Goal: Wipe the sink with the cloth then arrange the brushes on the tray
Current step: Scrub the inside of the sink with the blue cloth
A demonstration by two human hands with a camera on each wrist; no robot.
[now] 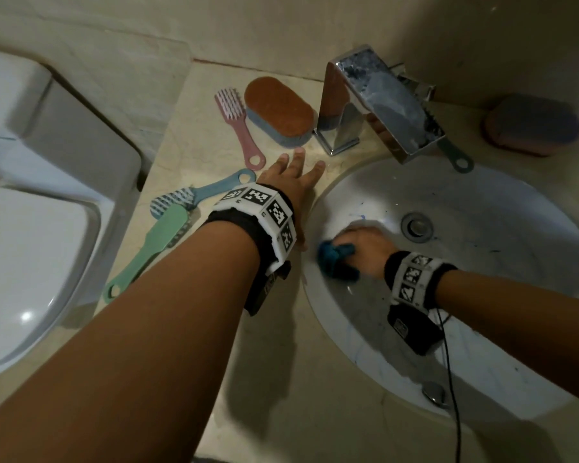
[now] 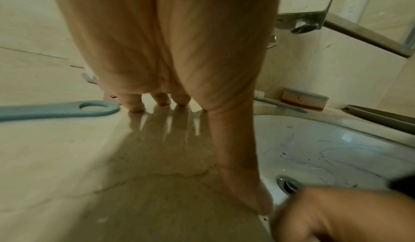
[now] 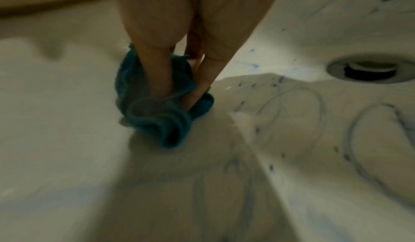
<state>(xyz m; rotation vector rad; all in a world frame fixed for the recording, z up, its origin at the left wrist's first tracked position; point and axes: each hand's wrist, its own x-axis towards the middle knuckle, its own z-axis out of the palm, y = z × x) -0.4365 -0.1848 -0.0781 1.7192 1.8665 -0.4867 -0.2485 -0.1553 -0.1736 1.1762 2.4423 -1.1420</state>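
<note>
Right hand sits inside the sink, fingers curled round a bunched teal cloth pressed to the basin's left wall, near the drain. Left hand lies flat on the counter beside the rim, fingers straight and spread, holding nothing. Only the head view shows the pink brush, blue brush, green brush and oval scrubber lying on the counter left of the faucet. Only the left wrist view shows what looks like a tray edge at the far right, cut off and dark. In the right wrist view, blurred blue marks streak the basin around the cloth. Behind the faucet another handle is mostly hidden.
</note>
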